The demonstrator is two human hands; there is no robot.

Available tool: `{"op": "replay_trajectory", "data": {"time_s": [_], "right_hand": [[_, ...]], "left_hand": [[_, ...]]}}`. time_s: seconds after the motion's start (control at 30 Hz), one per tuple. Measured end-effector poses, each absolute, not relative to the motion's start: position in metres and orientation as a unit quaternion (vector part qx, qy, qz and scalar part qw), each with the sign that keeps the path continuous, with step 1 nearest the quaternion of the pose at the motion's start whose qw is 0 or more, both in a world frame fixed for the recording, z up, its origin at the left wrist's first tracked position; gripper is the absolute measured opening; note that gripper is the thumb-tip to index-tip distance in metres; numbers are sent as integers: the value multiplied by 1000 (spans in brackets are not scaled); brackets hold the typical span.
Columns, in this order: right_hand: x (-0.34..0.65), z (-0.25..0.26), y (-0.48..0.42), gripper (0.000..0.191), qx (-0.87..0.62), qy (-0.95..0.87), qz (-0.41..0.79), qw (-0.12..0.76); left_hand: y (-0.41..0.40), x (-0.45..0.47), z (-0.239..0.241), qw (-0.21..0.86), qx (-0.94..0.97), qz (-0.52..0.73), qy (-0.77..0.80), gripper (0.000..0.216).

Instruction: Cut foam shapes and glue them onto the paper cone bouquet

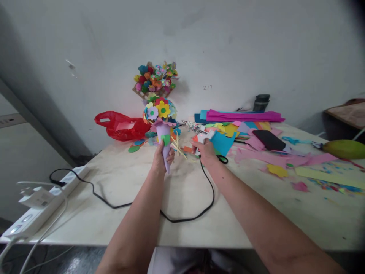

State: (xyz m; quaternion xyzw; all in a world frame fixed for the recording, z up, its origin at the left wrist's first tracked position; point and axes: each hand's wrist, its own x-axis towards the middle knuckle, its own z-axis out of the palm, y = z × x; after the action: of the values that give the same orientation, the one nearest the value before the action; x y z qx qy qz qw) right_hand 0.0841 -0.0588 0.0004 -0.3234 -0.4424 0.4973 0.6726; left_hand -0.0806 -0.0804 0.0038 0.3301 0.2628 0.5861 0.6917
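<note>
My left hand point(159, 159) is closed round the lower part of a lilac cone bouquet point(163, 130), held upright over the table. Colourful craft flowers point(163, 109) fill its top, and a green patch point(165, 140) sits on its front. To the right, my right hand point(208, 151) grips a white glue gun point(202, 137), its nozzle pointing up and left, apart from the bouquet. A small red light shows on the gun. From its handle a black cord point(211, 198) loops across the table. Black scissor handles point(222, 159) lie beside my right wrist.
A white power strip point(42, 207) runs along the left edge. Behind are a red plastic bag point(122, 127) and a wall basket of flowers point(155, 80). Coloured sheets point(245, 115), scraps, a black phone point(268, 140) and a yellow-green oblong object point(343, 148) lie to the right.
</note>
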Motion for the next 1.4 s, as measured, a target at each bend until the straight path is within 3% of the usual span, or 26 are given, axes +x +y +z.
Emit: {"op": "replay_trajectory", "data": {"time_s": [0.3, 0.63, 1.4], "right_hand": [[78, 2, -63, 24, -306, -509, 469, 654], [75, -4, -54, 15, -380, -594, 280, 651], [74, -2, -50, 18, -412, -580, 260, 654]], "left_hand": [[-78, -72, -2, 720, 337, 539, 278, 40], [-80, -54, 0, 751, 338, 486, 293, 42], [-70, -49, -14, 747, 378, 444, 320, 48]]}}
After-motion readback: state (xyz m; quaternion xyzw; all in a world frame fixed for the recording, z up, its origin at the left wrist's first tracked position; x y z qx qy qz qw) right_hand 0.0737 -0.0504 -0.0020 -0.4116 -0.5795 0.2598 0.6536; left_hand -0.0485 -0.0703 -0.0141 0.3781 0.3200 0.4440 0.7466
